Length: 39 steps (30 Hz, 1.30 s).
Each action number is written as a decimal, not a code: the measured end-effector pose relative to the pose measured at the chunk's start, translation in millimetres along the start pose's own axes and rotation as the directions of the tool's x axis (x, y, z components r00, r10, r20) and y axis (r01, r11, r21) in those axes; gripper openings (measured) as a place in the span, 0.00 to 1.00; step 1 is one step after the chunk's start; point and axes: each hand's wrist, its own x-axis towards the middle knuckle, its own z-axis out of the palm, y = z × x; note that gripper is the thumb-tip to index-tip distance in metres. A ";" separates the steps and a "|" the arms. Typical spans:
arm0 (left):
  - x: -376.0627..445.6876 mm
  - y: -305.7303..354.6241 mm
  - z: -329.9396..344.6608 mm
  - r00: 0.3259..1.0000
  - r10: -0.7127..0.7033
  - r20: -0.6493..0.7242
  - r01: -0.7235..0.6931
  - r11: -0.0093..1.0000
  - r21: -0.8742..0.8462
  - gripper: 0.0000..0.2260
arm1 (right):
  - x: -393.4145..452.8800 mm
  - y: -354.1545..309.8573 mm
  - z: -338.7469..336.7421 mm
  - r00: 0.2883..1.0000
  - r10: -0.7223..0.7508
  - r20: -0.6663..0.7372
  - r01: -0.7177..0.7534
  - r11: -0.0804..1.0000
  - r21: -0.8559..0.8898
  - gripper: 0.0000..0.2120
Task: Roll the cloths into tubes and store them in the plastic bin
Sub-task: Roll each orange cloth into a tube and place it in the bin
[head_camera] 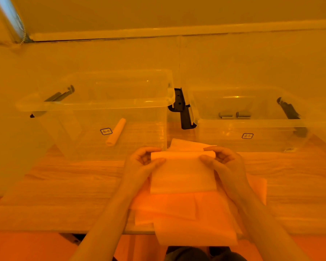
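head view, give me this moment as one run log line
phase: rolling | left hand + right hand: pinching ends of cloth, far edge curled | left plastic bin: one rolled cloth inside | cloth pile: waiting

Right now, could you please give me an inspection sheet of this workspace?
Surface: wooden table, bins at the far side, cloths at the near edge.
Job's things: cloth being rolled, far edge curled over; one rolled tube in the left bin; flat cloths piled beneath the hands.
Clutter: right bin holding two small grey rolls.
Grippers: left hand and right hand each pinch an end of the roll.
Cables: nothing seen.
Surroundings: plain wall behind; black latches on the bins.
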 end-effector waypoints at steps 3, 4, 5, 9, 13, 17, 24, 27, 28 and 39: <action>0.3 -1.1 -0.2 1.000 -0.005 0.005 0.005 1.000 0.000 0.12 | -0.2 2.3 -0.3 0.998 -0.057 -0.001 0.056 0.995 -0.082 0.07; 0.2 -0.9 0.2 1.000 -0.007 0.003 0.007 1.000 0.005 0.12 | -0.1 3.1 -0.6 0.997 -0.072 -0.003 0.071 0.993 -0.091 0.09; -0.2 -0.3 0.6 1.000 -0.009 0.001 0.009 1.000 0.010 0.11 | 0.0 3.2 -0.8 0.997 -0.080 -0.005 0.079 0.992 -0.095 0.09; -0.6 0.7 1.0 1.000 0.003 -0.004 -0.003 0.999 0.039 0.09 | -0.5 2.2 -0.9 0.999 -0.046 0.001 0.046 0.998 -0.039 0.07; 0.1 -0.6 0.2 0.999 0.031 -0.018 -0.030 0.999 0.037 0.11 | -0.8 2.8 -1.9 0.999 -0.025 0.045 0.028 0.998 -0.054 0.10; 1.4 -3.3 -0.5 1.000 0.020 -0.003 -0.020 1.000 0.003 0.12 | -0.6 3.7 -1.3 1.000 -0.025 0.008 0.025 0.998 -0.065 0.05; 1.5 -1.6 1.8 0.999 0.038 -0.024 -0.037 0.999 0.022 0.10 | -1.4 0.6 -0.5 0.999 -0.010 0.042 0.011 1.000 -0.019 0.12; 0.8 -0.7 1.7 0.999 0.052 -0.015 -0.051 0.998 0.049 0.10 | -0.5 1.0 -0.8 0.999 -0.009 0.039 0.010 1.000 -0.025 0.12; 0.6 -0.8 1.4 0.999 0.053 -0.008 -0.053 0.997 0.050 0.11 | -0.1 1.9 -1.1 0.999 -0.012 0.031 0.013 1.000 -0.029 0.11; -1.7 2.4 2.7 0.996 0.092 -0.004 -0.091 0.992 0.091 0.07 | -0.4 -0.1 -1.0 1.000 -0.015 0.026 0.015 1.000 -0.014 0.13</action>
